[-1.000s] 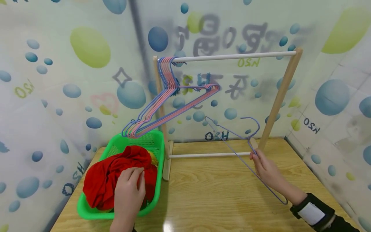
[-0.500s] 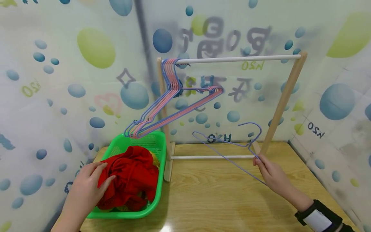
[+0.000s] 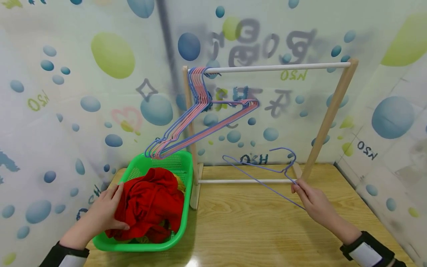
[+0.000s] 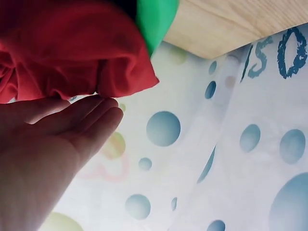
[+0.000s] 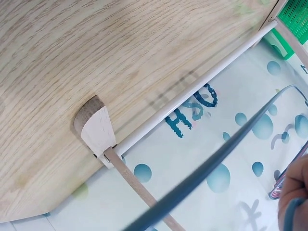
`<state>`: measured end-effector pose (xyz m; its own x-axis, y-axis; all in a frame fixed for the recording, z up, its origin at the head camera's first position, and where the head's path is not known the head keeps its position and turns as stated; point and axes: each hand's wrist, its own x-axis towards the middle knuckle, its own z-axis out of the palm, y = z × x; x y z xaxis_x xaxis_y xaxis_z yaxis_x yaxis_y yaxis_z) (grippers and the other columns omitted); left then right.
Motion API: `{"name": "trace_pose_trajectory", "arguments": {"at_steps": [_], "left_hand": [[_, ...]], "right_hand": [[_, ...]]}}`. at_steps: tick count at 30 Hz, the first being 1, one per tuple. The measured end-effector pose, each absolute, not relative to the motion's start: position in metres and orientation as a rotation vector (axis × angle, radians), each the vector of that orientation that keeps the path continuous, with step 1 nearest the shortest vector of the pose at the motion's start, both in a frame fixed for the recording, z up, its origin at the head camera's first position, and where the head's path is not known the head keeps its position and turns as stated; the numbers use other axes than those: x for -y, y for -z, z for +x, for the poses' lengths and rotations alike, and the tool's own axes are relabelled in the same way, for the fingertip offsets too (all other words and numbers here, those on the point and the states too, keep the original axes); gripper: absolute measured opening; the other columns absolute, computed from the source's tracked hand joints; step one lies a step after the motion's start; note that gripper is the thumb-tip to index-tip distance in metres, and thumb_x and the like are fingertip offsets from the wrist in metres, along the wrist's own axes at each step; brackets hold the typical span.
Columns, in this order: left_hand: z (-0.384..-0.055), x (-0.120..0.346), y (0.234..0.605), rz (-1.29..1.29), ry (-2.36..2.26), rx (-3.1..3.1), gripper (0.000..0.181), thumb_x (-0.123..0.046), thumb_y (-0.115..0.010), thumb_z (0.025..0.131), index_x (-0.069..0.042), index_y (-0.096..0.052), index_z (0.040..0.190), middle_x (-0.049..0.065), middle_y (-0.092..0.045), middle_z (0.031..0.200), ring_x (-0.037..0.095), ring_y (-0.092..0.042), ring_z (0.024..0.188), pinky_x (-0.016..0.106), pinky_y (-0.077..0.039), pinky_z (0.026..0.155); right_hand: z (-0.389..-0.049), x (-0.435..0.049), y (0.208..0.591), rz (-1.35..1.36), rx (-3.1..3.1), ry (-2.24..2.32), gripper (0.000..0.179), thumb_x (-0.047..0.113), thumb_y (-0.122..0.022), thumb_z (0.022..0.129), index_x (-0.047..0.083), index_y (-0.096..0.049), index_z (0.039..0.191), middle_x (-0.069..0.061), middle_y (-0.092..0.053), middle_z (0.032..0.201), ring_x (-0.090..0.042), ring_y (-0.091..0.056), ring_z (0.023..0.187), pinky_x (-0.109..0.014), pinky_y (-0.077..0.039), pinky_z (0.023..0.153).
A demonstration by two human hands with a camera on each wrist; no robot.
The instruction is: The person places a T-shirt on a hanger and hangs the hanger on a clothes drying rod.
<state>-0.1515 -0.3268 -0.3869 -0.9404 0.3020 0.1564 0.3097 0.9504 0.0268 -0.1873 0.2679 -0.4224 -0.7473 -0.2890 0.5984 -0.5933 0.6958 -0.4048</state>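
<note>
My right hand (image 3: 315, 202) pinches one shoulder of a blue wire hanger (image 3: 260, 180), held above the table with its hook upward. In the right wrist view the hanger (image 5: 202, 171) crosses close to the camera, and only part of the hand (image 5: 294, 187) shows. My left hand (image 3: 103, 209) lies at the left side of a crumpled red garment (image 3: 150, 204) in a green basket (image 3: 168, 243). Its fingers are extended against the cloth in the left wrist view, with the thumb apart in the head view. What kind of garment it is cannot be told.
A wooden rack with a white top rail (image 3: 277, 68) stands behind the table (image 3: 247, 230). Several blue and pink hangers (image 3: 200, 111) hang bunched at its left end, over the basket's back. Some yellow cloth (image 3: 180, 183) shows beside the red garment.
My left hand has moved left from over the red garment to its left edge, its fingers spreading. The hanger in my right hand has tilted and lowered slightly.
</note>
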Motion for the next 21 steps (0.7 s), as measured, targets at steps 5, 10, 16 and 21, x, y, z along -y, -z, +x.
{"name": "trace_pose_trajectory", "arguments": {"at_steps": [5, 10, 16, 21], "left_hand": [[-0.156, 0.325, 0.390, -0.444, 0.065, 2.975, 0.127, -0.049, -0.090, 0.047, 0.018, -0.029, 0.136, 0.038, -0.048, 0.122, 0.056, -0.048, 0.107, 0.059, -0.044, 0.086], [-0.159, 0.322, 0.389, -0.439, 0.093, 2.969, 0.118, -0.042, -0.090, 0.053, 0.016, -0.031, 0.137, 0.034, -0.052, 0.117, 0.053, -0.049, 0.106, 0.059, -0.045, 0.085], [-0.161, 0.317, 0.391, -0.516, 0.143, 2.883, 0.117, -0.024, -0.090, 0.054, -0.008, -0.024, 0.150, 0.021, -0.056, 0.103, 0.039, -0.054, 0.092, 0.049, -0.049, 0.075], [-0.159, 0.308, 0.392, -0.528, 0.226, 2.920, 0.090, -0.010, -0.087, 0.059, -0.012, -0.046, 0.140, 0.021, -0.049, 0.098, 0.031, -0.052, 0.086, 0.039, -0.051, 0.064]], "right_hand": [[-0.187, -0.266, 0.424, 0.689, 2.383, -0.818, 0.019, -0.003, -0.050, 0.095, 0.015, -0.052, 0.090, 0.014, -0.040, 0.068, 0.007, -0.016, 0.053, -0.016, -0.024, 0.046], [-0.186, -0.264, 0.426, 0.684, 2.380, -0.824, 0.019, -0.003, -0.050, 0.095, 0.016, -0.053, 0.091, 0.013, -0.045, 0.072, 0.007, -0.017, 0.053, -0.016, -0.024, 0.045], [-0.184, -0.263, 0.427, 0.679, 2.389, -0.840, 0.018, -0.003, -0.049, 0.095, 0.013, -0.055, 0.091, 0.011, -0.049, 0.074, 0.007, -0.017, 0.053, -0.016, -0.025, 0.045], [-0.184, -0.260, 0.427, 0.673, 2.392, -0.831, 0.019, -0.002, -0.049, 0.095, 0.016, -0.054, 0.091, 0.011, -0.049, 0.075, 0.006, -0.017, 0.054, -0.017, -0.025, 0.046]]}}
